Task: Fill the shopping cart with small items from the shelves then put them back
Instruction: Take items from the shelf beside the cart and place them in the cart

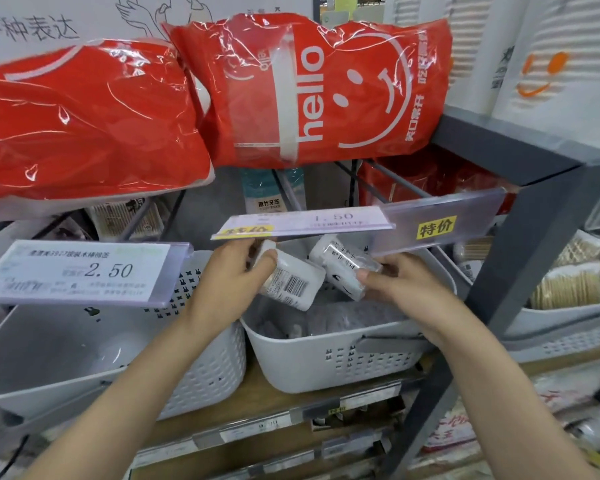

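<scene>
Red "hello" packs (309, 88) fill upper shelf. Below, white basket (329, 365) on wooden shelf, under 1.50 price tag (302, 223). My left hand (229, 271) grips one small white pack (291, 282); right hand (402, 282) grips second pack (343, 268). Both grips clamped, packs held above basket, touching or nearly so. Left pack's long axis tilts, barcode end down-right; right pack slants similarly. My judgement: keep packs clear of tag overhead and move one at a time, avoiding snag on basket rim.
</scene>
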`<state>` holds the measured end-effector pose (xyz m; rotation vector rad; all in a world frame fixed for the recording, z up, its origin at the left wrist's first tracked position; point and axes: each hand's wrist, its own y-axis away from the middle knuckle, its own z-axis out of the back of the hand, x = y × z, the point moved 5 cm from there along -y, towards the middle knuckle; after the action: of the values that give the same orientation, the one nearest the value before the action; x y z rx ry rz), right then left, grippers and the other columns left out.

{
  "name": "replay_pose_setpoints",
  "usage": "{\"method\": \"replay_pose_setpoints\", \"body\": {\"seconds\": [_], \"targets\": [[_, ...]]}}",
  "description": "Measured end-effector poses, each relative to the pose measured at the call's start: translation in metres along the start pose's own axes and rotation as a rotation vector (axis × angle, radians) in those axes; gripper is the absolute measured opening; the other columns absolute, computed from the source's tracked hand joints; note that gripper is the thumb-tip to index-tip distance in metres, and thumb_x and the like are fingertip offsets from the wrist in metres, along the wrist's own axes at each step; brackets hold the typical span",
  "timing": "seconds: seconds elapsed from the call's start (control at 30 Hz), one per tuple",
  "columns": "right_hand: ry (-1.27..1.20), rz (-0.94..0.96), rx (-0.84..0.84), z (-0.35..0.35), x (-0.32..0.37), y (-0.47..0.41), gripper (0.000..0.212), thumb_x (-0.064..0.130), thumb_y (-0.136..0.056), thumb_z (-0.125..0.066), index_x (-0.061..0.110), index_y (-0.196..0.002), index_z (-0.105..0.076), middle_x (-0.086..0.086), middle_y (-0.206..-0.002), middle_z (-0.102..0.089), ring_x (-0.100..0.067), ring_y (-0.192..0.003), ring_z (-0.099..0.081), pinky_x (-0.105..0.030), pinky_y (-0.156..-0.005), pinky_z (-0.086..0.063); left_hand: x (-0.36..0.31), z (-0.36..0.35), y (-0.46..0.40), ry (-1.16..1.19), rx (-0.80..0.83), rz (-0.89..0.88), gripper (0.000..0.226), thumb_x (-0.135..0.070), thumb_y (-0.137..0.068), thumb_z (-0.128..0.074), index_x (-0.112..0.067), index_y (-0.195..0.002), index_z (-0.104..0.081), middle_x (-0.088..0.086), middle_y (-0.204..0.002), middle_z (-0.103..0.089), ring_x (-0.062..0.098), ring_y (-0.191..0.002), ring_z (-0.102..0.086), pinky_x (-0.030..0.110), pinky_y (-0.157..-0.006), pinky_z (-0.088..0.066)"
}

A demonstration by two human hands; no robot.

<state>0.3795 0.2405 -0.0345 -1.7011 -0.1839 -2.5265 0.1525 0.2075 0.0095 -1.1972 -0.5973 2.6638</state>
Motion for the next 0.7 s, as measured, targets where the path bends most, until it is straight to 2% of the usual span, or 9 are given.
{"method": "replay_pose_setpoints", "body": {"seconds": [0.07,0.13,0.23,0.33,0.43,0.5,0.57,0.63,0.7], "targets": [[-0.158,0.009,0.027,0.001,0.004,0.006,0.045,0.039,-0.077,-0.073,0.018,-0.116,-0.064,0.002,-0.110,-0.070,-0.017,-0.101,-0.067,-0.040,-0.095,-0.051,0.001,-0.001,0.007,0.209,-0.059,0.083,0.015,-0.028,-0.090,-0.057,-0.018,-0.099,-0.063,-0.007,-0.091,-0.067,0.003,-0.084,-0.062,0.024,-0.075,-0.047],[-0.294,0.034,0.079,0.001,0.013,0.013,0.029,0.020,-0.086,-0.069,0.009,-0.113,-0.064,-0.006,-0.103,-0.073,-0.019,-0.097,-0.069,-0.034,-0.090,-0.055,-0.003,-0.002,0.012,0.365,-0.102,0.146,0.006,-0.018,-0.090,-0.062,-0.022,-0.095,-0.064,-0.007,-0.089,-0.068,0.003,-0.084,-0.063,0.023,-0.077,-0.049],[-0.390,0.045,0.119,0.001,0.020,0.021,0.020,0.011,-0.089,-0.063,0.002,-0.107,-0.066,-0.014,-0.100,-0.072,-0.024,-0.097,-0.069,-0.033,-0.089,-0.055,-0.005,-0.003,0.015,0.531,-0.111,0.236,0.011,-0.022,-0.091,-0.062,-0.016,-0.097,-0.068,-0.003,-0.087,-0.072,0.008,-0.086,-0.066,0.024,-0.078,-0.049],[-0.486,0.048,0.178,-0.001,0.022,0.025,0.026,0.014,-0.087,-0.065,0.000,-0.110,-0.063,-0.014,-0.104,-0.072,-0.023,-0.097,-0.069,-0.032,-0.088,-0.055,-0.008,-0.001,0.020,0.644,-0.099,0.288,0.026,-0.035,-0.085,-0.062,-0.013,-0.097,-0.069,0.004,-0.091,-0.072,0.020,-0.090,-0.065,0.036,-0.083,-0.048],[-0.576,0.030,0.274,-0.006,0.022,0.028,0.043,0.019,-0.077,-0.064,-0.002,-0.113,-0.060,-0.014,-0.104,-0.072,-0.020,-0.091,-0.070,-0.029,-0.080,-0.058,-0.016,0.002,0.031,0.798,-0.105,0.325,0.032,-0.033,-0.084,-0.058,-0.007,-0.100,-0.067,0.007,-0.088,-0.069,0.018,-0.082,-0.064,0.031,-0.075,-0.048],[-0.598,0.025,0.373,-0.012,0.024,0.032,0.036,0.017,-0.080,-0.061,0.000,-0.112,-0.062,-0.014,-0.105,-0.071,-0.021,-0.092,-0.069,-0.029,-0.079,-0.058,-0.019,0.007,0.040,0.838,-0.106,0.332,0.036,-0.034,-0.083,-0.055,-0.007,-0.105,-0.066,0.009,-0.091,-0.068,0.019,-0.084,-0.063,0.029,-0.074,-0.048],[-0.589,0.028,0.471,-0.018,0.025,0.035,0.034,0.015,-0.085,-0.062,0.001,-0.115,-0.061,-0.014,-0.110,-0.070,-0.023,-0.100,-0.067,-0.029,-0.080,-0.057,-0.018,0.012,0.050,0.825,-0.107,0.343,0.032,-0.038,-0.084,-0.062,-0.016,-0.106,-0.068,0.005,-0.092,-0.069,0.017,-0.085,-0.064,0.026,-0.073,-0.050],[-0.554,0.045,0.555,-0.025,0.029,0.040,0.043,0.016,-0.082,-0.058,0.001,-0.122,-0.057,-0.014,-0.117,-0.067,-0.027,-0.108,-0.065,-0.032,-0.086,-0.056,-0.017,0.017,0.062,0.817,-0.119,0.365,0.035,-0.041,-0.074,-0.071,-0.023,-0.104,-0.072,0.003,-0.093,-0.071,0.015,-0.086,-0.066,0.022,-0.072,-0.052],[-0.525,0.043,0.619,-0.034,0.033,0.045,0.048,0.016,-0.080,-0.057,0.004,-0.126,-0.054,-0.013,-0.119,-0.067,-0.029,-0.110,-0.064,-0.033,-0.088,-0.055,-0.013,0.024,0.076,0.831,-0.179,0.386,0.044,-0.043,-0.061,-0.072,-0.024,-0.102,-0.073,0.003,-0.093,-0.071,0.014,-0.084,-0.066,0.020,-0.070,-0.052]]}}
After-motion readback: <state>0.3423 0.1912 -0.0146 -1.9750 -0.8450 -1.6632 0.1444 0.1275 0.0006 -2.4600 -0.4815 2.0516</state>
